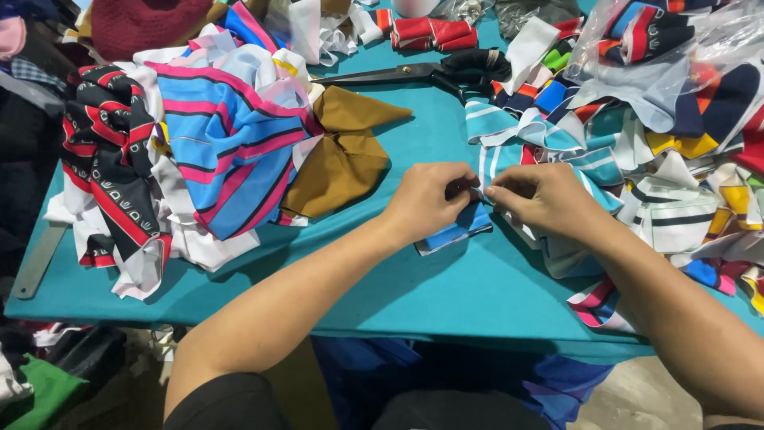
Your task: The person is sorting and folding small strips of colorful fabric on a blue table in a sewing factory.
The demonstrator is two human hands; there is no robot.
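Left hand [426,199] and right hand [545,199] together at centre of view, fingertips pinched shut on the top edge of a small blue striped fabric piece [458,231]; both grips clamped on that same piece, thumbs and forefingers almost touching each other. Piece lying on the teal bench [446,295], its lower part flat and showing just below the left hand.

At 3 o'clock of the grip, touching the right hand: loose heap of mixed scraps [660,175], striped in blue, white, yellow and red, apparently unsorted. At 1 o'clock, partly over that heap: clear plastic bag [676,56] with more scraps inside.

At 9 o'clock, apart from the hands: brown fabric pieces [342,159], and beyond them a laid-out stack of blue and pink striped pieces [223,151]; further at 9 o'clock, black, red and white printed pieces [111,167]. At 12 o'clock: large black-handled scissors [422,73], untouched on the bench, with red folded pieces [434,33] behind.

Progress, as a judgement: several grouped piles already at the left, one piece in hand, a large heap at the right remaining
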